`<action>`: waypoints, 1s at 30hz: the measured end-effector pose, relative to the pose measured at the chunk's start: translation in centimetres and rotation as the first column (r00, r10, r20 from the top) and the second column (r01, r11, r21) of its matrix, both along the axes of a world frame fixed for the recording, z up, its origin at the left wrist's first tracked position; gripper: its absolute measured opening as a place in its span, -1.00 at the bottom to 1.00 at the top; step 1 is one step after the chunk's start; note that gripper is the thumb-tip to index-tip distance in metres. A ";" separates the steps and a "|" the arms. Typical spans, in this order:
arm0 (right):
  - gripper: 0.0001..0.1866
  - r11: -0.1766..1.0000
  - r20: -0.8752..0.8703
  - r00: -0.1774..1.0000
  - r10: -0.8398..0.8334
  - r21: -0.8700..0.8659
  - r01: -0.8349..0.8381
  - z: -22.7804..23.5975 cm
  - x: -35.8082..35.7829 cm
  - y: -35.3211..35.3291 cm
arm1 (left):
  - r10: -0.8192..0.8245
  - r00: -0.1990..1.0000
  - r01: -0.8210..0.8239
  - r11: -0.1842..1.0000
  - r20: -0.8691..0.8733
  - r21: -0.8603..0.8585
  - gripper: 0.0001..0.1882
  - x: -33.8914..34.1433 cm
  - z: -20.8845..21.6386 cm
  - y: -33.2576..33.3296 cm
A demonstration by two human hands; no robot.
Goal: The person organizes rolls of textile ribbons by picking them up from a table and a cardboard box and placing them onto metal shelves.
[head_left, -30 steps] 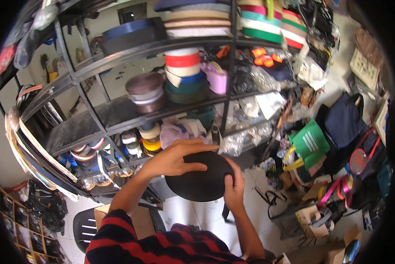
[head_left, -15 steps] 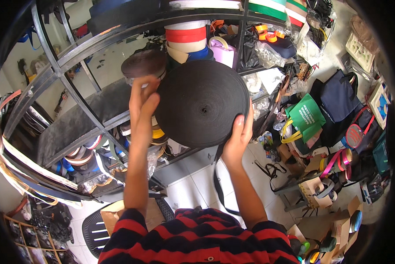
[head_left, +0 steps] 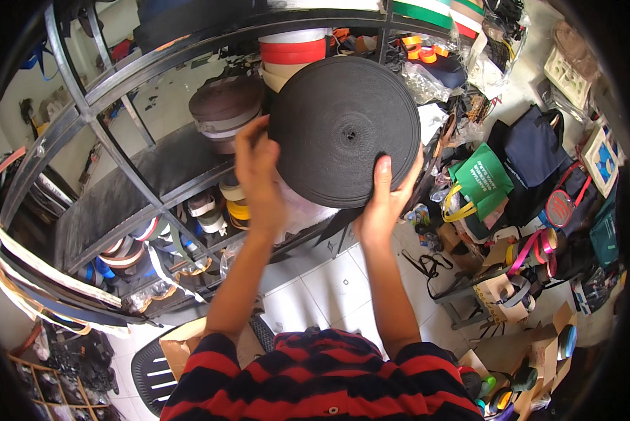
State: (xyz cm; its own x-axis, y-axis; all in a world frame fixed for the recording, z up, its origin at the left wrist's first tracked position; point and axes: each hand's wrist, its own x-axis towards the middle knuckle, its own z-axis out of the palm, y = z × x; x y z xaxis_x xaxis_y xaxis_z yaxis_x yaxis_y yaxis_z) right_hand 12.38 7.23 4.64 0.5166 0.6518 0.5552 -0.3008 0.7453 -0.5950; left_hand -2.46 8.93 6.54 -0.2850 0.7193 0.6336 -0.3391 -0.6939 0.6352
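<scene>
We are holding a black webbing roll (head_left: 332, 151) before the metal shelving (head_left: 127, 166), our right hand (head_left: 385, 205) gripping its lower-right edge; our left hand (head_left: 259, 179) is hovering loosely open beside it, contact unclear.

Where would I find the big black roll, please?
In the head view, the black roll is upper centre, gripped by the right hand, before the metal shelves.

I'm getting blur on the left hand (head_left: 260, 184), so I'm not making out whether it's touching the black roll (head_left: 343, 130). Roll is hiding most fingers of the right hand (head_left: 385, 209), plus part of the red-and-white stack (head_left: 292, 52) behind. Bottom edge is cropping the striped shirt (head_left: 308, 382).
</scene>
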 end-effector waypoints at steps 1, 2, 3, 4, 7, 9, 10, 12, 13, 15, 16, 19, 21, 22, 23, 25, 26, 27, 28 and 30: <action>-0.25 0.999 0.132 0.991 -0.006 0.048 0.000 0.4 1.1 0.3 | -0.128 0.992 0.128 0.992 -0.021 0.012 -0.51 -1.6 0.2 0.6; -0.25 0.996 0.262 0.965 -0.026 0.085 0.004 0.9 2.8 0.7 | -0.352 0.936 0.352 0.934 0.016 -0.058 -0.52 -1.5 3.5 -0.9; -0.25 0.991 0.389 0.920 -0.048 0.130 -0.004 1.9 3.7 0.6 | -0.264 0.950 0.254 0.964 -0.169 -0.078 -0.53 -1.6 4.9 -1.2; -0.27 0.987 0.439 0.898 -0.027 0.152 -0.044 3.1 4.1 0.3 | -0.170 0.922 0.153 0.985 -0.347 -0.078 -0.54 -1.6 5.9 -0.9; -0.30 0.998 0.480 0.877 0.037 0.026 -0.056 4.7 4.6 0.4 | 0.027 0.803 -0.062 0.997 -0.596 -0.039 -0.57 -1.6 6.9 -0.9; -0.48 0.996 0.474 0.880 0.018 0.068 -0.058 3.9 4.6 1.2 | 0.164 0.791 -0.142 0.986 -0.589 0.084 -0.58 -1.4 6.1 -0.9; -0.55 0.997 0.421 0.906 0.051 0.033 -0.071 3.2 4.3 1.3 | 0.157 0.849 -0.144 0.987 -0.504 0.066 -0.57 -1.3 5.7 -0.9; -0.68 0.999 0.297 0.954 0.042 0.003 -0.045 1.8 3.2 1.0 | 0.144 0.936 -0.142 0.989 -0.320 0.030 -0.56 -0.7 4.9 -0.9; -0.72 0.997 0.159 0.985 0.070 -0.030 -0.066 1.3 2.0 0.7 | 0.172 0.964 -0.173 0.985 -0.202 0.009 -0.54 0.0 4.4 -0.9; -0.53 0.996 0.054 0.998 0.015 -0.085 -0.011 0.8 -0.6 0.2 | 0.240 0.970 -0.239 0.970 0.035 -0.044 -0.51 2.2 3.3 -1.4; -0.47 0.997 -0.023 1.000 0.020 -0.080 -0.022 0.6 -2.0 0.0 | 0.331 0.935 -0.311 0.938 0.126 -0.153 -0.47 3.7 2.5 -1.4; -0.35 0.977 -0.141 0.976 -0.164 -0.162 0.141 1.1 -2.7 -0.1 | 0.274 0.905 -0.207 0.952 0.327 -0.225 -0.44 6.1 0.1 -0.4; -0.38 0.989 0.034 0.992 -0.126 -0.072 0.128 1.4 -1.0 1.0 | 0.183 0.983 -0.182 0.982 -0.019 0.045 -0.39 1.6 -1.1 1.0; -0.39 0.992 0.122 0.986 -0.115 -0.037 0.120 1.3 0.3 1.8 | -0.047 0.999 0.047 0.997 -0.003 0.056 -0.38 -0.1 0.8 1.2; -0.53 0.995 0.137 0.986 -0.099 -0.005 0.101 1.5 1.2 2.4 | -0.275 0.962 0.273 0.959 0.008 0.073 -0.37 -1.2 2.8 1.2; -0.54 0.992 0.323 0.939 -0.115 0.080 0.094 3.3 2.6 2.1 | -0.144 0.915 0.167 0.985 -0.376 0.030 -0.40 -1.9 7.2 0.5; -0.55 0.991 0.304 0.945 -0.120 0.093 0.096 3.9 2.2 2.2 | -0.062 0.831 0.094 0.995 -0.552 0.030 -0.42 -2.4 8.4 0.1; -0.56 0.990 0.285 0.951 -0.123 0.106 0.096 4.4 1.6 2.3 | -0.013 0.854 0.023 1.000 -0.521 0.011 -0.43 -2.5 8.5 -0.1; -0.56 0.987 0.269 0.954 -0.133 0.121 0.104 4.7 1.3 2.6 | 0.031 0.873 -0.041 0.999 -0.486 -0.009 -0.44 -1.8 8.4 -0.1; -0.53 0.996 0.072 0.996 -0.057 0.068 0.053 5.3 0.7 2.8 | 0.152 0.929 -0.166 0.986 -0.337 -0.013 -0.46 0.0 7.7 -0.3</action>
State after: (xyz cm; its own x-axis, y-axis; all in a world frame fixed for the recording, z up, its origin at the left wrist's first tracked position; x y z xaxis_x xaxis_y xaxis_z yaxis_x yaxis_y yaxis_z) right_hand 13.04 10.08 9.94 0.5067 0.5842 0.6340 -0.2154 0.7979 -0.5630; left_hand -2.49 8.61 14.22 -0.1749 0.7089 0.6833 0.0098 -0.6927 0.7212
